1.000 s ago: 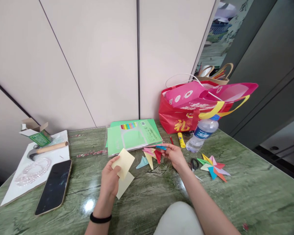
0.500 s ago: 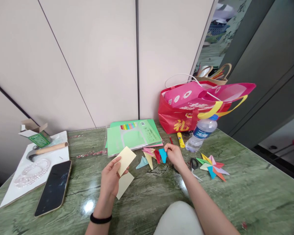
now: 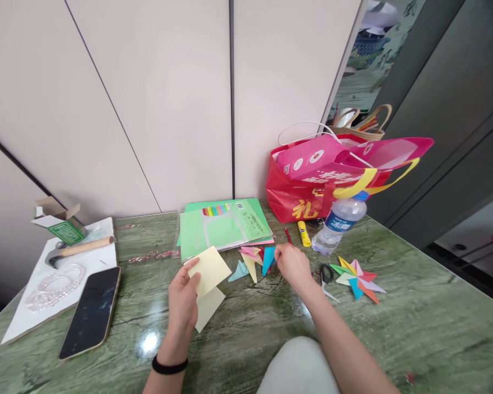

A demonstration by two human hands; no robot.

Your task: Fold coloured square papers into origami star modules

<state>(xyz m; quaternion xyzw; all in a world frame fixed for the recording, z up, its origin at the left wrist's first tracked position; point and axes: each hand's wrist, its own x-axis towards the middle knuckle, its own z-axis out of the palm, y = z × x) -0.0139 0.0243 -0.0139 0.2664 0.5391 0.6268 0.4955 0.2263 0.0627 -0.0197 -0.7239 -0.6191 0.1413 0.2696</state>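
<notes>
A cream sheet of paper is pinched between the thumb and fingers of my left hand. Below it, a second pale paper piece lies on the table, partly covered. My right hand is closed on the edge of a blue folded paper piece, close above the other folded pieces. Among these are a light blue one, a yellow one and a pink one; a red one is mostly hidden behind the blue. A multicoloured paper star lies to the right.
Scissors and a glue stick lie near my right hand, with a water bottle and red bag behind. Green paper packs lie at the back. Left are a phone, hammer and small box.
The cream sheet in my left hand has turned and shows a broader face. My right hand has shifted slightly, bringing the blue piece left across the red one.
</notes>
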